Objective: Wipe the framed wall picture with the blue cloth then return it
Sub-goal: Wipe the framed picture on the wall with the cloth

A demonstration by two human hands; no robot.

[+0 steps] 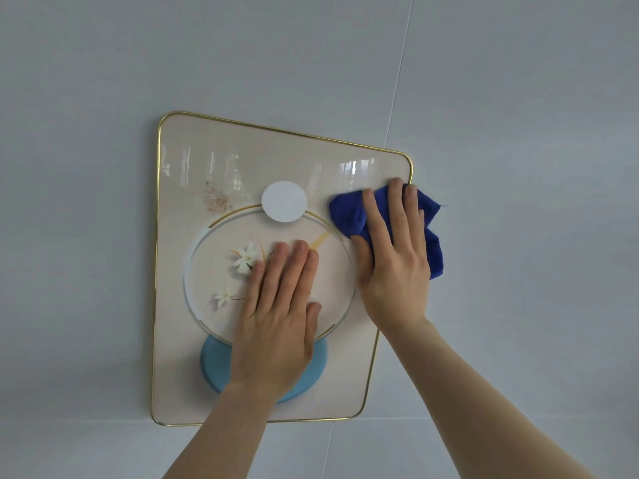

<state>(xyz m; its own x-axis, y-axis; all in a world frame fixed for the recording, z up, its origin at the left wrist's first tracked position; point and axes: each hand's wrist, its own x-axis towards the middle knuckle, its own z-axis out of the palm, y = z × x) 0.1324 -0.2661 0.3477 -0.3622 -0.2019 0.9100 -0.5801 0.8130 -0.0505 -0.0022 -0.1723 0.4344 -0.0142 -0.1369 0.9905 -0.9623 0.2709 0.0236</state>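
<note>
The framed picture hangs on a pale wall, cream with a thin gold rim, a white disc, a ring with white flowers and a light blue shape. My left hand lies flat on the picture's middle, fingers together, holding nothing. My right hand presses the crumpled blue cloth against the picture's upper right part, near the gold edge. Part of the cloth sticks out past the frame on the right.
The grey-white wall surrounds the picture, with thin panel seams running down at the right and across below the frame. Window reflections show on the picture's glossy top.
</note>
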